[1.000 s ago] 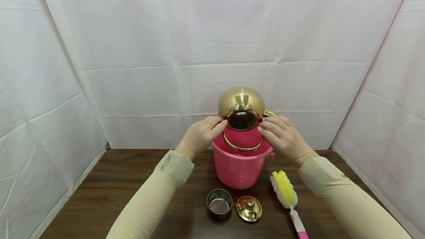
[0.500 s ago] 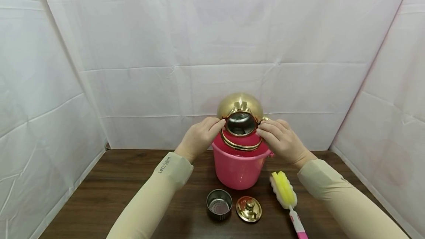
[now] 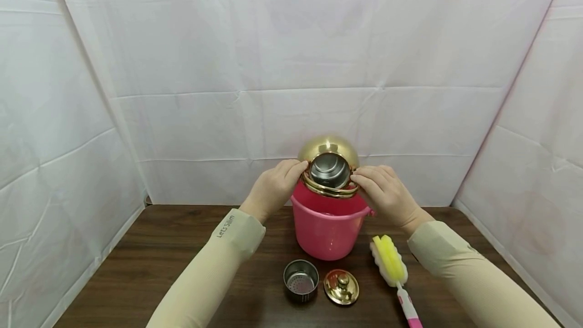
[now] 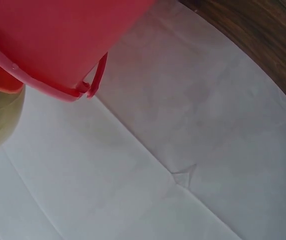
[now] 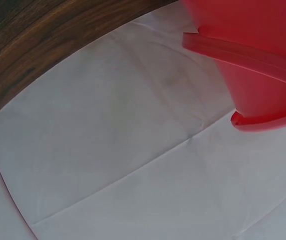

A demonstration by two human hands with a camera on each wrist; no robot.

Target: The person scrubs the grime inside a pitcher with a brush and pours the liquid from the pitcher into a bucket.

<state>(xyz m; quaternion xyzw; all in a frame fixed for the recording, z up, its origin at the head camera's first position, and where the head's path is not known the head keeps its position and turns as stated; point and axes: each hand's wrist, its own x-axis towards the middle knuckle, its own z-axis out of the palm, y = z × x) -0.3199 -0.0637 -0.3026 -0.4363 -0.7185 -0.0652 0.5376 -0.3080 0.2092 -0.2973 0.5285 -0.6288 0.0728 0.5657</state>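
Note:
A shiny gold teapot [image 3: 329,145] is held tilted over the mouth of a pink bucket [image 3: 329,237]. Its round lidless opening faces the head camera, showing a steel interior. The teapot's curved gold handle [image 3: 330,192] hangs below that opening. My left hand [image 3: 275,186] pinches the teapot at its left side near the handle joint, while my right hand [image 3: 387,194] does the same at the right. The spout is hidden. In the left wrist view, the pink bucket [image 4: 57,45] fills the upper left, with part of the teapot [image 4: 0,122] beside it.
In front of the bucket lie a perforated metal strainer basket [image 3: 300,280] and a gold lid [image 3: 341,287]. A yellow and white sponge brush [image 3: 389,259] lies at the right on the dark wooden table [image 3: 182,262]. White cloth [image 3: 291,65] encloses the back and sides.
The teapot has tipped so its opening turns more toward the head camera, and its body has sunk lower. The spout, seen earlier at the right, has gone out of sight. Both hands keep their grip.

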